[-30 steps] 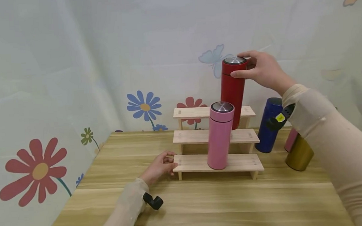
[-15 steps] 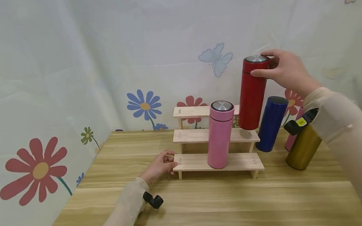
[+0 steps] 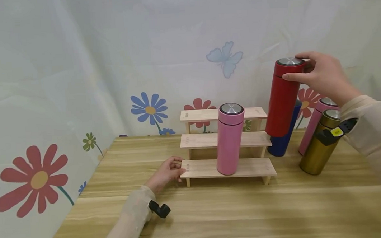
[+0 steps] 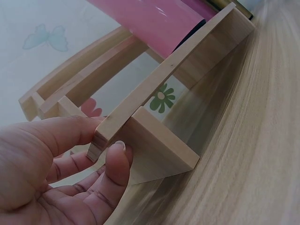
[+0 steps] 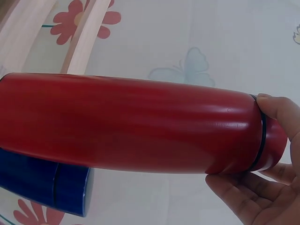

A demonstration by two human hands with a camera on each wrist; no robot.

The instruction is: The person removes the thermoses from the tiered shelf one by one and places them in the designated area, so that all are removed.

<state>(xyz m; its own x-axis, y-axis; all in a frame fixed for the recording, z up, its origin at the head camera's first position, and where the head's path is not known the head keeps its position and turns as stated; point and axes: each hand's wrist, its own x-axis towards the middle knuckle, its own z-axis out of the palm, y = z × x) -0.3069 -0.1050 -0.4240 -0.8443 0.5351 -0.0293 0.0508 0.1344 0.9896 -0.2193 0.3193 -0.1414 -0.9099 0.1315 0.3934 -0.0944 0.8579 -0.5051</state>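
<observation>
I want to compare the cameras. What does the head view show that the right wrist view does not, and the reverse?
Only the head view shows the left hand holding the end of the three-step wooden shelf, the tall pink metal bottle standing on its lowest step, the gold metal bottle and the second pink bottle on the wooden table. Only the right wrist view shows, close up, the dark seam below the red bottle's cap. Both show the right hand gripping the tall red metal bottle near its cap, in the air, with the dark blue bottle behind it.

red flask | pink flask | blue flask | gold flask
</observation>
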